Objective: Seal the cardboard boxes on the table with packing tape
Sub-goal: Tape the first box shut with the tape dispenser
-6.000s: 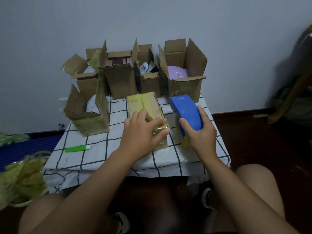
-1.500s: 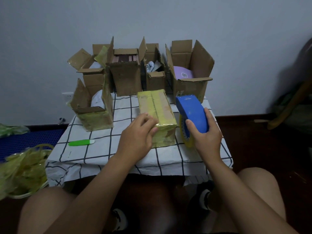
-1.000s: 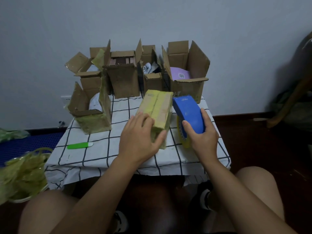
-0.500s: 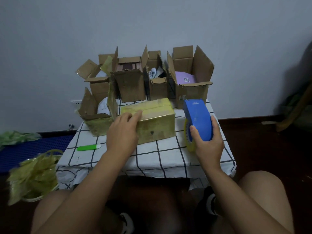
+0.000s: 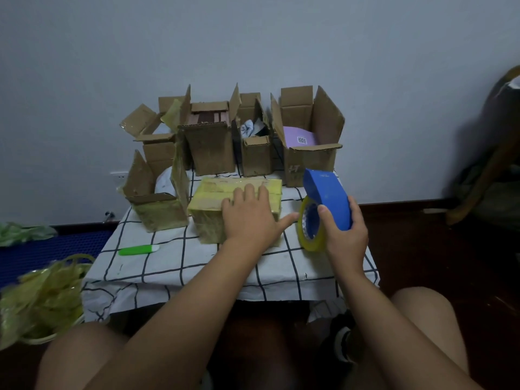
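We rest the left hand (image 5: 250,218), fingers flat and loose, on the taped box (image 5: 222,197) at table (image 5: 197,266) centre to steady it. Right hand (image 5: 344,235) grips the blue tape dispenser (image 5: 327,199) just beside the box, ready for the next strip; five open boxes wait behind.

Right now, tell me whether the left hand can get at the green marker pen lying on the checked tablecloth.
Probably yes. The left hand rests flat on the closed, tape-wrapped cardboard box, holding nothing, and the green marker pen lies in the open on its near left with only bare cloth between.
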The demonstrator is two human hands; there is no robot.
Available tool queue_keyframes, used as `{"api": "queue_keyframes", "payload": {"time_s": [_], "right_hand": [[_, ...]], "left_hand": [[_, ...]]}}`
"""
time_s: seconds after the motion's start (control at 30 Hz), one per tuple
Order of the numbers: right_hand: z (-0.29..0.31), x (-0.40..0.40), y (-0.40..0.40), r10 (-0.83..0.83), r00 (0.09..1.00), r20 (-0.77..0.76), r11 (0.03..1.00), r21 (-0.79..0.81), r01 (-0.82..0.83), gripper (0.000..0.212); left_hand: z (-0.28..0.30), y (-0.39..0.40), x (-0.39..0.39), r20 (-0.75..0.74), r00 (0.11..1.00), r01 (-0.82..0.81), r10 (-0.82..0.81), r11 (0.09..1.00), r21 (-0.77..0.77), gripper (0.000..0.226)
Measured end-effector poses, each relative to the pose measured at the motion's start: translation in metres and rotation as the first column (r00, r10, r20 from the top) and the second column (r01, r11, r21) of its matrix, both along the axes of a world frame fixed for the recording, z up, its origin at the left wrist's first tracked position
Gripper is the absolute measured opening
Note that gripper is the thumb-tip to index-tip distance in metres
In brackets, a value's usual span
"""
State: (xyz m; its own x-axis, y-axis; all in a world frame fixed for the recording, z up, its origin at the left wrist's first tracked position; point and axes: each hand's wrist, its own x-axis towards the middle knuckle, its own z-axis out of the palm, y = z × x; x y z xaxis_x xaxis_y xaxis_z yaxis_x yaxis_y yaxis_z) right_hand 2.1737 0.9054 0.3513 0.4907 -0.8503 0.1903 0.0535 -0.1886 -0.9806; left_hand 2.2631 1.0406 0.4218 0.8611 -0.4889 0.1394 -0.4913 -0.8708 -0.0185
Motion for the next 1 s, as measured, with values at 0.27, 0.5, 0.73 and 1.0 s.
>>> {"api": "queue_keyframes", "payload": {"time_s": [0.27, 0.5, 0.73, 1.0], "right_hand": [[0.001, -0.001, 0.002, 0.044, 0.999, -0.009, 0.999, -0.011, -0.044, 0.075], [0.001, -0.003, 0.001, 0.046, 0.999, -0.005, 0.999, -0.001, -0.046, 0.072], [0.004, -0.001, 0.008, 0.100, 0.994, -0.048, 0.991, -0.088, -0.103, 0.073], [0.016, 0.004, -0.003, 0.125, 0.992, -0.012, 0.992, 0.021, -0.124, 0.068]], "left_hand": [[-0.005, 0.037, 0.004, -0.086, 0.967, 0.243, -0.242, 0.970, 0.004, 0.060], [-0.011, 0.085, 0.023, -0.100, 0.949, 0.288, -0.300, 0.950, -0.118, 0.059], [-0.024, 0.085, 0.020, -0.023, 0.914, 0.390, -0.404, 0.895, -0.218, 0.055], [-0.030, 0.093, 0.018, 0.038, 0.910, 0.404, -0.413, 0.864, -0.301, 0.053]]}}
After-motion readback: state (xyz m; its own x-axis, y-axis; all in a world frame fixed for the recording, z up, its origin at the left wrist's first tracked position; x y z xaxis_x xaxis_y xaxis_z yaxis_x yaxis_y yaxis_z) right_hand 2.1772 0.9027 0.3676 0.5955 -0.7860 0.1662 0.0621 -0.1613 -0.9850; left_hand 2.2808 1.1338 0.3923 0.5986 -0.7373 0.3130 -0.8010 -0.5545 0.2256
